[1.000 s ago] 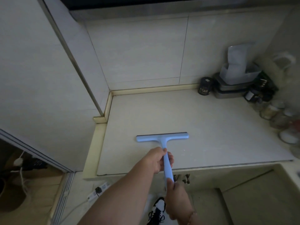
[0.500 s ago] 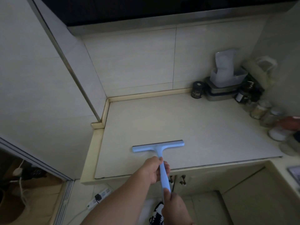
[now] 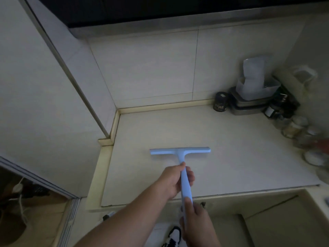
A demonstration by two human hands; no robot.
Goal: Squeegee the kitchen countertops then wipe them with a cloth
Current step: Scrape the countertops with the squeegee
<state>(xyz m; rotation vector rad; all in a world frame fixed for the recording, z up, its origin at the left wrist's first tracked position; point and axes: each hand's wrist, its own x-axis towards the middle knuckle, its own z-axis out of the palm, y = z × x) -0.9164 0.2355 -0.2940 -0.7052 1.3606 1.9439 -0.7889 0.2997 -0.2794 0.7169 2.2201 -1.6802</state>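
A light blue squeegee (image 3: 179,151) lies with its blade flat on the pale countertop (image 3: 222,148), left of the middle and a little back from the front edge. Its handle runs toward me. My left hand (image 3: 173,180) grips the handle just behind the blade. My right hand (image 3: 195,221) grips the handle's end, out past the counter's front edge. No cloth is in view.
The counter's back right corner holds a dark jar (image 3: 220,101), stacked containers (image 3: 252,97) and several glass jars (image 3: 295,127). Tiled walls close the back and left. A raised lip (image 3: 114,129) runs along the left side. A shoe (image 3: 173,236) shows on the floor below.
The squeegee's blade slid toward me along the counter, then stayed about where it was. Both hands kept their grip on the handle. The camera tilted upward a little.
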